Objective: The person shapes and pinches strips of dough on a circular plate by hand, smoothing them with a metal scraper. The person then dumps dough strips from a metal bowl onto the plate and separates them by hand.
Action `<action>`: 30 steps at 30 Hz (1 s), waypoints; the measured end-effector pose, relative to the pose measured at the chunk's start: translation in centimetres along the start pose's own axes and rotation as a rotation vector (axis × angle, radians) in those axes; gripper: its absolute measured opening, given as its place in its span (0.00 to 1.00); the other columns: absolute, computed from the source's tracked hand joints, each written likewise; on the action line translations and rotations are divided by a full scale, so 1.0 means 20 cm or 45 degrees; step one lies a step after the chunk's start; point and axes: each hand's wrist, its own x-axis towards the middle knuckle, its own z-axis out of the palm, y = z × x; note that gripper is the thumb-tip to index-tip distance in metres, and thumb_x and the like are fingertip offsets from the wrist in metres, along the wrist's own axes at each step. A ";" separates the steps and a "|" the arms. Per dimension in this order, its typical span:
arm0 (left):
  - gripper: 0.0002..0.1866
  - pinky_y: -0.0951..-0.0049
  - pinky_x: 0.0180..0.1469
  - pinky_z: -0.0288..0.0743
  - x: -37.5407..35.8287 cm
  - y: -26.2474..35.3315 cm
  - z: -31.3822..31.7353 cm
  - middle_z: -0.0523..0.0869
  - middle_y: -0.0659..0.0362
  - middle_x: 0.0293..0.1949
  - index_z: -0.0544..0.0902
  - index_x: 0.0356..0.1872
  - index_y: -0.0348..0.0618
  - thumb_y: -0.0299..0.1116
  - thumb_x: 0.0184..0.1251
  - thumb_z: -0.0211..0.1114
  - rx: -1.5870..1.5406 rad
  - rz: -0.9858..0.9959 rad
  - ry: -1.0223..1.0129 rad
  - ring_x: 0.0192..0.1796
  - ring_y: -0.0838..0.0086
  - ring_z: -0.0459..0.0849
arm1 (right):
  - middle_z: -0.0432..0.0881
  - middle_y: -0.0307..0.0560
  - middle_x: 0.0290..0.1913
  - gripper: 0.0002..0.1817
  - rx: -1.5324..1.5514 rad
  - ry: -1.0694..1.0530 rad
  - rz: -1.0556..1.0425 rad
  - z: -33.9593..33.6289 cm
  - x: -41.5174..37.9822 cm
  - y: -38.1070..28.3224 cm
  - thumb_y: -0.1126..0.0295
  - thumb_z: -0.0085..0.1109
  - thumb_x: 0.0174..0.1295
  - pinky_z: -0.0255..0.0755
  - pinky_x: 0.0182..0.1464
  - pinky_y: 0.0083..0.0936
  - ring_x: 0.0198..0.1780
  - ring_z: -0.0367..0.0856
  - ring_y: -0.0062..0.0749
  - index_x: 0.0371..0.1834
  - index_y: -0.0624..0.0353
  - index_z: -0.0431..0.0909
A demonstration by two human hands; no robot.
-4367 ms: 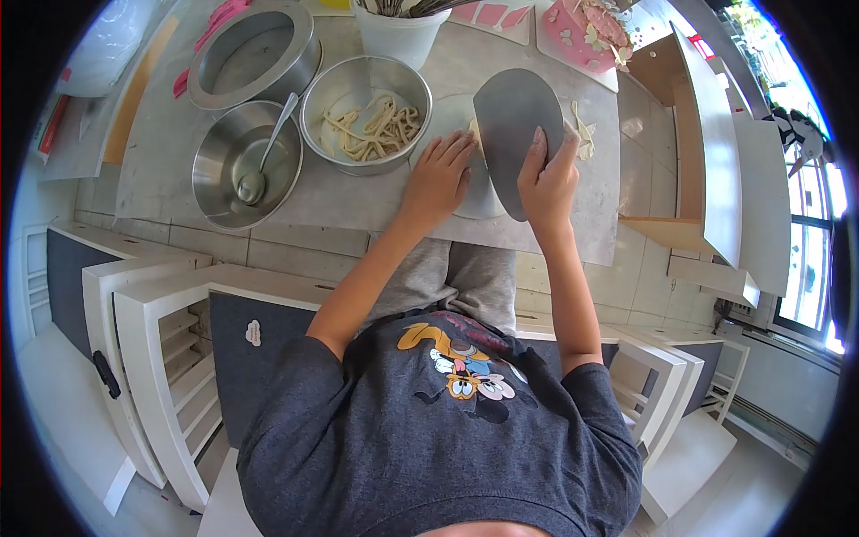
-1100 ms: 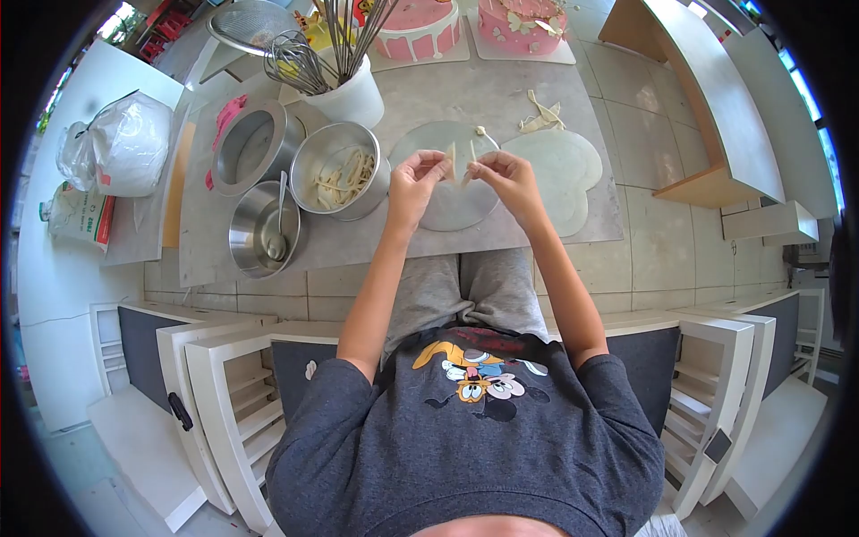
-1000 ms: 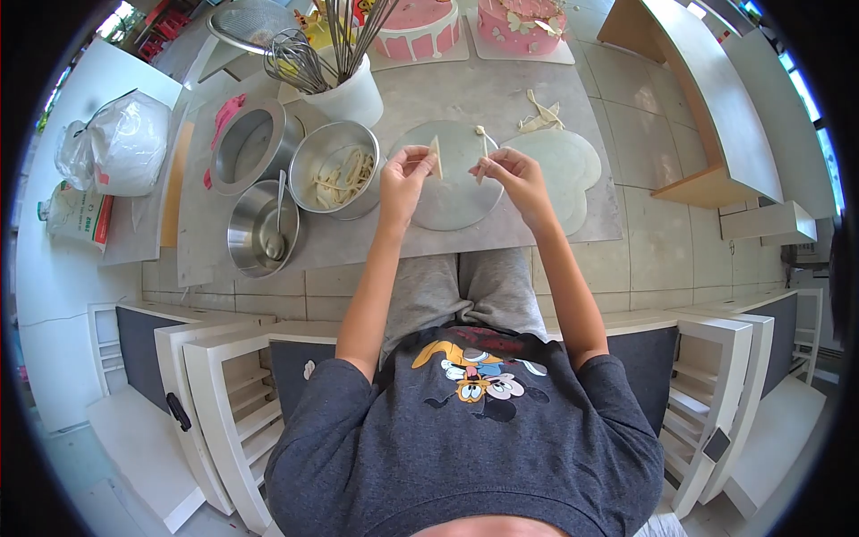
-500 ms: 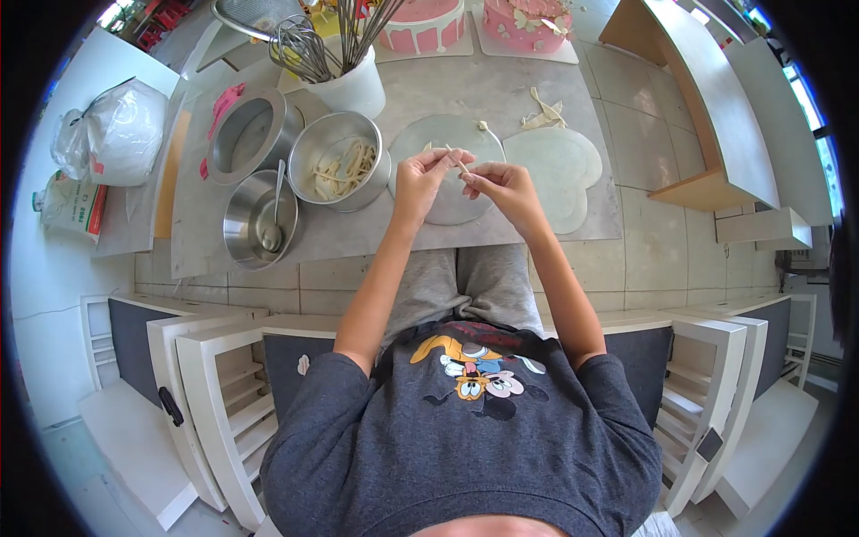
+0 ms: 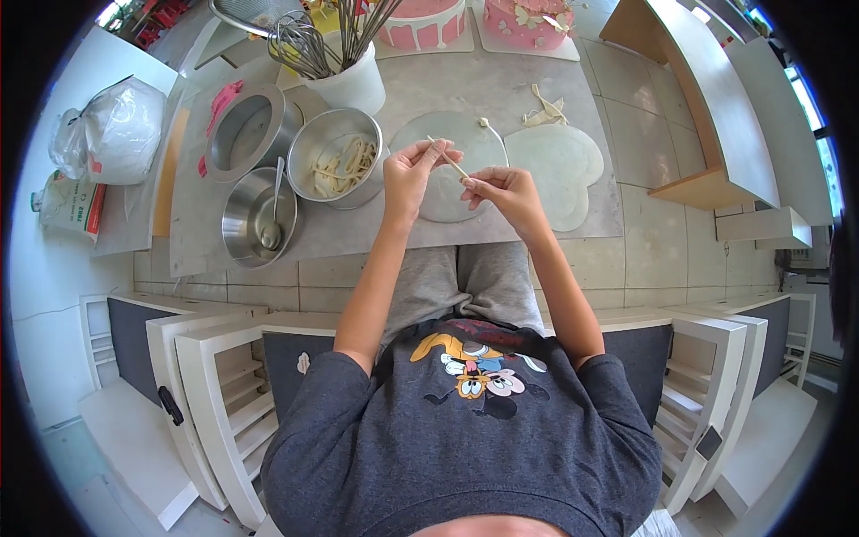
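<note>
Stretched slantwise between my two hands is a thin cream-coloured strip, dough-like in look. My left hand pinches its upper end. The fingers of my right hand are closed on the lower end. Both hands are above a round pale mat. On the mat's upper right edge lies a small cream piece with a thin tail. Left of my left hand, a round metal pan has several similar cream strips lying in it.
A metal bowl with a spoon and a metal ring-rimmed pan stand at left. Behind are a white tub of whisks and two pink cakes. A scalloped pale mat and cream scraps lie at right.
My hands have moved apart, the left one leftward and the right slightly lower. The strip now shows at greater length between them.
</note>
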 end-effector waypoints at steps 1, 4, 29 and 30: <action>0.13 0.72 0.47 0.76 0.00 0.01 0.00 0.85 0.49 0.32 0.81 0.36 0.30 0.33 0.62 0.62 -0.010 0.001 0.015 0.37 0.70 0.85 | 0.82 0.48 0.26 0.11 0.032 -0.009 0.009 0.00 0.00 0.00 0.71 0.62 0.55 0.71 0.30 0.16 0.24 0.80 0.23 0.34 0.72 0.80; 0.11 0.73 0.46 0.79 0.00 0.03 0.01 0.84 0.47 0.31 0.80 0.36 0.26 0.29 0.63 0.60 0.013 0.005 0.064 0.36 0.69 0.85 | 0.82 0.49 0.26 0.12 0.049 -0.024 0.019 0.00 0.00 0.00 0.72 0.62 0.55 0.70 0.29 0.16 0.23 0.80 0.24 0.35 0.73 0.79; 0.11 0.74 0.47 0.77 0.00 0.04 -0.04 0.84 0.48 0.35 0.79 0.39 0.31 0.31 0.63 0.60 -0.057 -0.057 0.053 0.39 0.69 0.85 | 0.83 0.52 0.30 0.13 0.107 -0.032 0.005 0.01 -0.01 0.03 0.74 0.59 0.56 0.73 0.34 0.18 0.27 0.82 0.28 0.40 0.75 0.77; 0.12 0.74 0.48 0.77 -0.01 0.05 -0.03 0.84 0.48 0.38 0.78 0.42 0.31 0.30 0.63 0.61 -0.198 -0.176 -0.028 0.41 0.68 0.84 | 0.83 0.53 0.32 0.13 0.118 -0.038 -0.021 0.00 -0.01 0.03 0.74 0.59 0.56 0.73 0.36 0.18 0.29 0.82 0.29 0.41 0.75 0.77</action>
